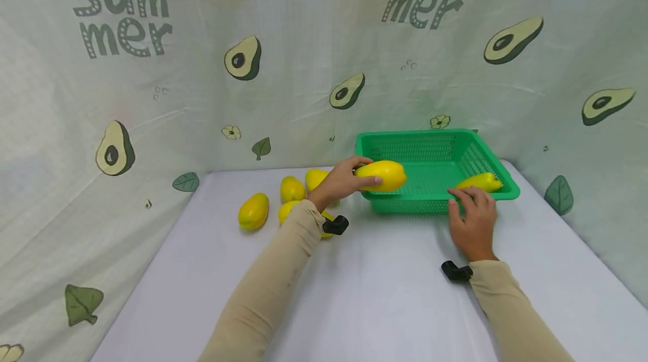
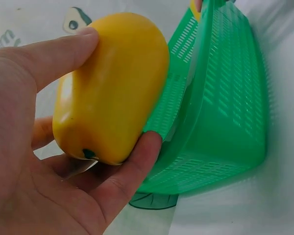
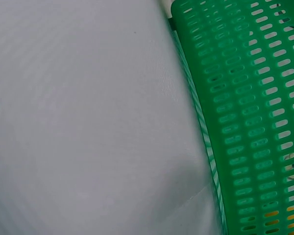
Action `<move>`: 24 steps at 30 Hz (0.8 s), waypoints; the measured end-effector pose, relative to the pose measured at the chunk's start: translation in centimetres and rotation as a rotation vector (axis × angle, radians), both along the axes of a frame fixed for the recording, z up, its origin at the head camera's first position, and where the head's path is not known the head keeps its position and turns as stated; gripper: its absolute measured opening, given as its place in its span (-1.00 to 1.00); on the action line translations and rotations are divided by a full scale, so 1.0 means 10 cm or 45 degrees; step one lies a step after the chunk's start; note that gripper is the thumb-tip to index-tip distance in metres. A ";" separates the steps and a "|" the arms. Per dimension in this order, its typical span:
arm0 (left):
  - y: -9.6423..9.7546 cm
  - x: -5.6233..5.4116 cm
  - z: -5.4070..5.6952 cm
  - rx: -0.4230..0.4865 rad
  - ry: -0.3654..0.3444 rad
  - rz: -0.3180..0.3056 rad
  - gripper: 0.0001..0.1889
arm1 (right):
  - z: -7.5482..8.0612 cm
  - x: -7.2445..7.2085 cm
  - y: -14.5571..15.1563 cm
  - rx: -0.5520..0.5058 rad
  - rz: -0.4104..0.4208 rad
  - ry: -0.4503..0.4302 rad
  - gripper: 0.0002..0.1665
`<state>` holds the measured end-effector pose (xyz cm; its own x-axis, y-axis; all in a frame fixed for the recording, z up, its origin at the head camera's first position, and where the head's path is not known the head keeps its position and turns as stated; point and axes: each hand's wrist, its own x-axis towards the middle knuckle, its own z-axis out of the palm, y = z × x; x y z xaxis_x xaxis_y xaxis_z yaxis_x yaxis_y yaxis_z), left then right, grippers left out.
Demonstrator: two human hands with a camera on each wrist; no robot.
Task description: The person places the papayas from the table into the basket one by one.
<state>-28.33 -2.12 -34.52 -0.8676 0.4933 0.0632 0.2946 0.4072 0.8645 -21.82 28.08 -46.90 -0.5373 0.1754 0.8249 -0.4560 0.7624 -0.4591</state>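
Left hand, fingers clamped round 1 yellow fruit; right hand pinched on green basket.

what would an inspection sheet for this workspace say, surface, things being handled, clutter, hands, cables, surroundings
surface: pale tabletop, smooth, with a faint crease in the right wrist view
handled things: yellow fruit held up at the left end of the green basket; yellow piece lying inside at the right; other yellow fruits on the table left of the basket, some partly hidden by the left arm
clutter: nothing seen
left hand: grips the held fruit
right hand: at the basket's front rim; grip unclear
cables: nothing seen
surroundings: pale hanging sheet printed with avocados, leaves and "summer"
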 end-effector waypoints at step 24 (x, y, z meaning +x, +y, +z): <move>0.20 -0.15 0.09 -0.177 0.093 -0.048 -0.32 | 0.01 -0.04 0.04 -0.016 0.004 -0.022 -0.72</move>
<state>-29.82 -0.09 -33.58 -0.8437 0.5341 0.0542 0.3721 0.5090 0.7762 -22.22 28.45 -46.79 -0.5521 0.1842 0.8132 -0.4504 0.7549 -0.4768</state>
